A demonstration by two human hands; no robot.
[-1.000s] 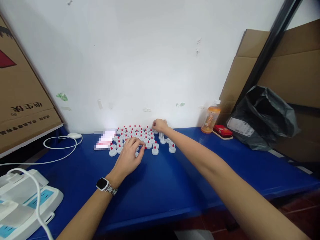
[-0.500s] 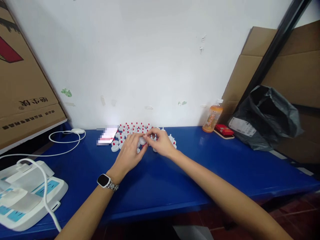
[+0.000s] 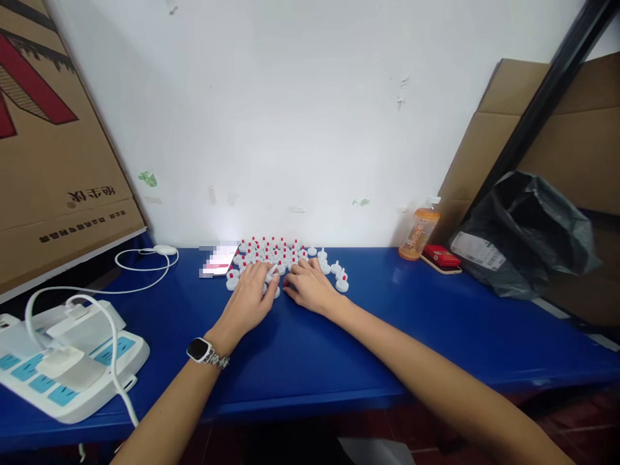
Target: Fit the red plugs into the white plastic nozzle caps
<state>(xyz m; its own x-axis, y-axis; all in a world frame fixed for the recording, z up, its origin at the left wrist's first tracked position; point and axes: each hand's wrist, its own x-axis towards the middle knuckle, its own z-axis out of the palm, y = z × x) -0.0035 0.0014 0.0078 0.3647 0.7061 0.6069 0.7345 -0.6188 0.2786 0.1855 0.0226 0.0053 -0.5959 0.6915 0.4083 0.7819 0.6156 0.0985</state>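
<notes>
My left hand [image 3: 249,294] is closed around a white nozzle cap [image 3: 272,272], its pale spout tilted up between thumb and fingers. Just to the right, my right hand [image 3: 310,284] is low at the tabletop with its fingers curled together; whatever they hold, if anything, is hidden. Many white nozzle caps with red tips [image 3: 264,252] stand packed behind both hands. Past the right hand are several white caps without red tips [image 3: 323,265], and one red-tipped cap [image 3: 341,283] sits among them.
The blue table [image 3: 310,374] meets a white wall. A lit phone [image 3: 223,259] lies left of the caps. At left are a power strip [image 3: 87,381] with cables and a cardboard box [image 3: 62,161]. An orange drink bottle [image 3: 420,231], red packet [image 3: 442,256] and grey plastic bag [image 3: 526,236] are at right.
My right hand has parted from the left hand and lowered to the table. The left hand keeps its white cap. The view has shifted slightly, moving the surroundings rightward.
</notes>
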